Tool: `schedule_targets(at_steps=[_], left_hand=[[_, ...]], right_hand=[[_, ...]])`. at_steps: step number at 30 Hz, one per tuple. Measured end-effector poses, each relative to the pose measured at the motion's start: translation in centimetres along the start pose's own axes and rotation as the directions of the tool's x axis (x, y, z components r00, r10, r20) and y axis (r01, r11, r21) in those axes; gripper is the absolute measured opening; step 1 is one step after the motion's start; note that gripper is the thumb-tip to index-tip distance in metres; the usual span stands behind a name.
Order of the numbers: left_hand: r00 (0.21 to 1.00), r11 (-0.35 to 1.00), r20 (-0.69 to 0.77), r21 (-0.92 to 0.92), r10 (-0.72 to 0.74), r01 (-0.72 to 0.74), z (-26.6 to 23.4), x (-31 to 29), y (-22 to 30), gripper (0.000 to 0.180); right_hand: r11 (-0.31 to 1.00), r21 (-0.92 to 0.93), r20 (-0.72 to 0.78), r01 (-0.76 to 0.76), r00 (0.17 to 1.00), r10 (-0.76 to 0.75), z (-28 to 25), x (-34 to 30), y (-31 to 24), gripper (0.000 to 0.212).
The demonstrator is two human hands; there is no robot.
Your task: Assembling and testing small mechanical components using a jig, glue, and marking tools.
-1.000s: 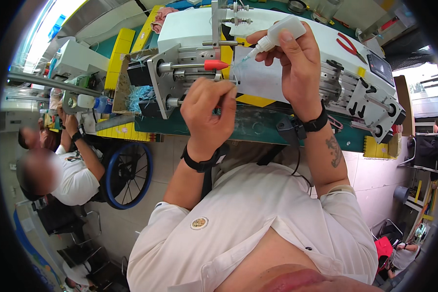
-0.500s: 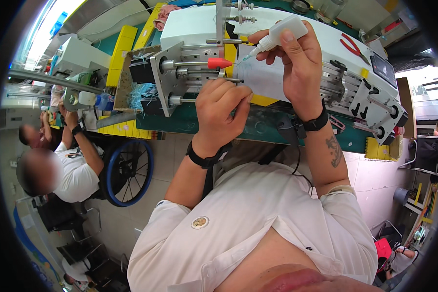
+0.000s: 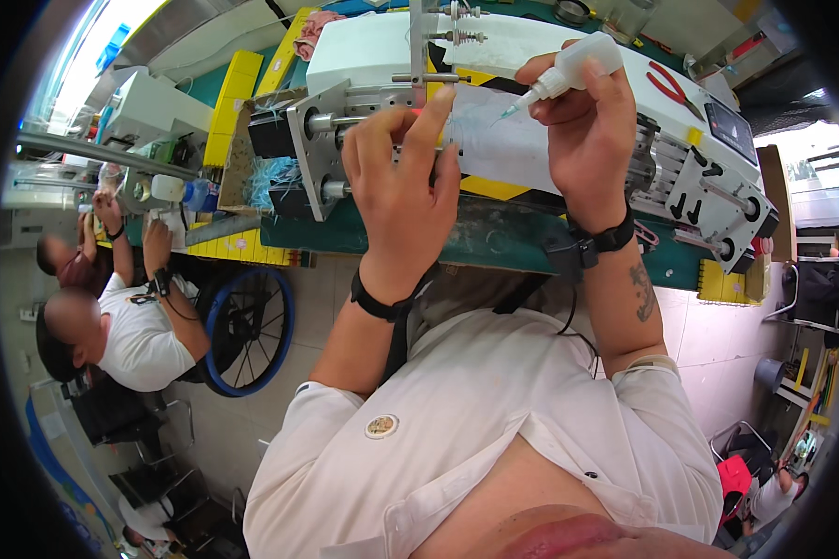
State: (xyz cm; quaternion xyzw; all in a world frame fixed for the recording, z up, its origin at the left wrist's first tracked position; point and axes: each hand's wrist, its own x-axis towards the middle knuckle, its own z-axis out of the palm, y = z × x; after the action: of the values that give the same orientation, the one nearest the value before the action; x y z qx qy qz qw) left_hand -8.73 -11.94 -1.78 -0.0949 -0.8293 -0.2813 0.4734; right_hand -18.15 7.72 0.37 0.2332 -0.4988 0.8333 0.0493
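A white squeeze bottle with a fine needle tip is in my right hand, its needle slanting down to the left. Below the needle lies a pale sheet strewn with thin bluish strands. Over the left part of the machine is my left hand, fingers raised and apart, with nothing visible in them. It mostly hides the red tip of a metal rod, and a metal post stands just beyond it. The motor end plate is to the left of this hand.
Red-handled pliers lie on the white machine housing, near a small screen. A box with blue strands stands at left. Another person in a white shirt works beyond a blue-rimmed wheel.
My left hand has moved up and left over the red tip, its curled fingers now spread. My right hand has drawn the bottle rightward, away from the red tip.
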Motion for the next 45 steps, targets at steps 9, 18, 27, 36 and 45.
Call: schedule_targets(at_steps=[9, 18, 27, 36, 45], left_hand=[[0.999, 0.998, -0.020, 0.049, 0.043, -0.042, 0.9, -0.7, -0.9, 0.031], [0.996, 0.997, -0.089, -0.071, -0.019, 0.013, 1.7, -2.3, -0.7, 0.027], [0.998, 0.995, -0.053, -0.101, -0.026, 0.020, 1.8, -2.5, -0.7, 0.025], [0.997, 0.995, -0.075, -0.102, -0.010, 0.003, 2.0, -2.4, -0.9, 0.026], [0.997, 0.991, -0.069, -0.133, -0.033, 0.024, 1.1, -2.5, -0.4, 0.027]], right_hand=[[0.998, 0.055, -0.008, -0.025, 1.000, 0.025, -0.1, 0.1, 0.5, 0.029], [0.996, -0.076, 0.126, 0.052, 0.991, -0.043, 0.2, 0.5, 2.0, 0.027], [0.993, -0.097, 0.122, 0.067, 0.991, -0.055, 0.7, 0.3, 2.0, 0.028], [0.984, -0.156, 0.131, 0.089, 0.989, -0.069, -0.7, 0.3, 1.2, 0.027], [0.982, -0.150, 0.125, 0.117, 0.987, -0.098, -0.9, 0.0, 1.1, 0.028]])
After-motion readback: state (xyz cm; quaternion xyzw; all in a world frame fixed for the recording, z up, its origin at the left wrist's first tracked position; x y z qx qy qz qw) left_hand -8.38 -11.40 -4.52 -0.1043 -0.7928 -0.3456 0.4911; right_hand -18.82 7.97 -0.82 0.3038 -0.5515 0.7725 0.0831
